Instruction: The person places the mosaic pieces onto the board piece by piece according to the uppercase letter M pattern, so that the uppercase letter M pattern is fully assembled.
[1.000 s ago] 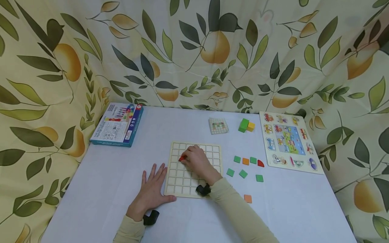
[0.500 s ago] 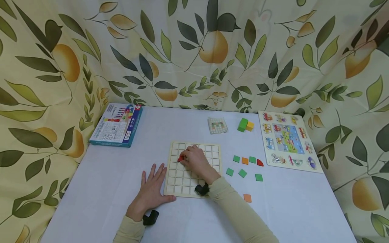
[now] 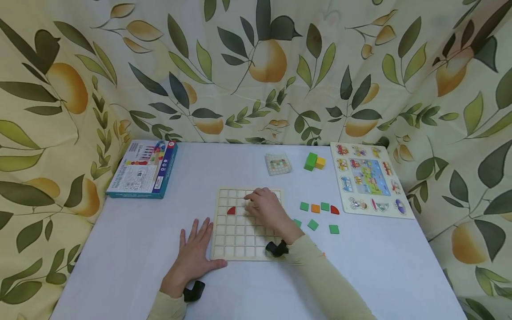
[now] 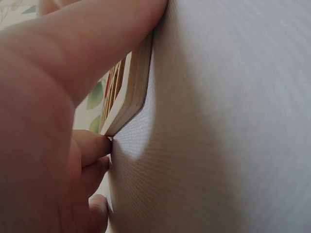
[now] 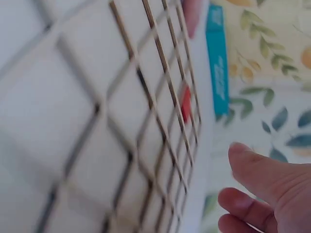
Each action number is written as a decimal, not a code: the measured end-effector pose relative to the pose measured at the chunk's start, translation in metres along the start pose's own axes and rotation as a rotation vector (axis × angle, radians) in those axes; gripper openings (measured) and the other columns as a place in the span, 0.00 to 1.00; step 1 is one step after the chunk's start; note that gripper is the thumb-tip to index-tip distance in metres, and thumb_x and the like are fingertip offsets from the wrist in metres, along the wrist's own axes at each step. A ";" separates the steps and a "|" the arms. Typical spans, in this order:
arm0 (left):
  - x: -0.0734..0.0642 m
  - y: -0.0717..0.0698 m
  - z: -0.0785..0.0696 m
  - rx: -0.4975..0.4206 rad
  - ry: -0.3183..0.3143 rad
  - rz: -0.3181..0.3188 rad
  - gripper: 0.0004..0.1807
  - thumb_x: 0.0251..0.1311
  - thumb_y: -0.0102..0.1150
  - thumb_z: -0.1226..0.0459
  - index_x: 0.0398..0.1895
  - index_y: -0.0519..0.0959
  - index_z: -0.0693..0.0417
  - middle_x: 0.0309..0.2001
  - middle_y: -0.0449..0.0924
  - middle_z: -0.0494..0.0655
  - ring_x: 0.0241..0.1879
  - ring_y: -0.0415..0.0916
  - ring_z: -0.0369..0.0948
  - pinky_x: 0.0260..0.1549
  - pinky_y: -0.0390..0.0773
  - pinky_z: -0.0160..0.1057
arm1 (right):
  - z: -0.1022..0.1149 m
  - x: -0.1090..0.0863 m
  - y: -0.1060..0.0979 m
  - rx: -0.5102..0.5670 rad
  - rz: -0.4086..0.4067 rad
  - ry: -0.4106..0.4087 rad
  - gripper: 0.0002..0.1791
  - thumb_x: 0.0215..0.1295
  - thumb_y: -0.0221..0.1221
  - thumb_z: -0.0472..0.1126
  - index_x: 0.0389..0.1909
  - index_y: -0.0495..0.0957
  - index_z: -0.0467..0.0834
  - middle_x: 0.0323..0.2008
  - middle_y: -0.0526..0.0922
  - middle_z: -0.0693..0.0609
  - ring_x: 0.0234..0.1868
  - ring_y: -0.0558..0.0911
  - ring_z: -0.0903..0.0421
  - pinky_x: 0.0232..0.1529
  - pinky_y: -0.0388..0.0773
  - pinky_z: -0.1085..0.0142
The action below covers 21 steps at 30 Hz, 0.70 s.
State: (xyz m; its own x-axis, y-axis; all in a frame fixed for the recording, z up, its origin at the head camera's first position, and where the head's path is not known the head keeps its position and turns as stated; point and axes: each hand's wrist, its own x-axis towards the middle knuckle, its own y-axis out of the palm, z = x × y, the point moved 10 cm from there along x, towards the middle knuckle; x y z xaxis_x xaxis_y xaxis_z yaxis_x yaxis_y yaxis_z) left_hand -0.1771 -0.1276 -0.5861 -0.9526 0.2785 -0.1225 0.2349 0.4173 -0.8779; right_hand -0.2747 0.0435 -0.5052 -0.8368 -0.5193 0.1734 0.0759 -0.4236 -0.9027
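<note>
A square wooden grid board lies on the white table in the head view. One red quarter-round tile sits in a cell near its upper left. My left hand rests spread on the table, its fingers at the board's left side and its thumb at the front edge. The left wrist view shows the board's corner between that thumb and the fingers. Above the upper middle of the grid hovers my right hand, fingers loosely bent; in the right wrist view its thumb stands apart from the fingers, with nothing between them.
Right of the board lie several green square tiles, an orange tile and another red quarter-round tile. Farther back are a patterned card, green and yellow blocks and a picture puzzle. A boxed game lies back left.
My right hand has let go of the red tile, which lies uncovered in its cell, and has moved to the right. The left hand stays by the board. The head view has shifted slightly.
</note>
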 end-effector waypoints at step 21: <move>-0.001 -0.002 -0.004 -0.008 0.001 -0.026 0.66 0.38 0.66 0.29 0.76 0.54 0.58 0.77 0.45 0.53 0.75 0.29 0.56 0.64 0.25 0.66 | -0.135 -0.082 -0.058 -0.049 0.051 0.362 0.20 0.59 0.69 0.42 0.51 0.82 0.36 0.44 0.81 0.44 0.49 0.73 0.44 0.49 0.70 0.49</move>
State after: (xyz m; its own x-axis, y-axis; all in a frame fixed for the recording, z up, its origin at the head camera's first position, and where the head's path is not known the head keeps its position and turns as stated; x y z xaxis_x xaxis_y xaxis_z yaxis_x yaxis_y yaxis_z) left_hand -0.1754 -0.1256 -0.5828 -0.9581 0.2688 -0.0990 0.2117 0.4315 -0.8769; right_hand -0.2834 0.2107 -0.5197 -0.9709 -0.2389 -0.0151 0.1037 -0.3632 -0.9259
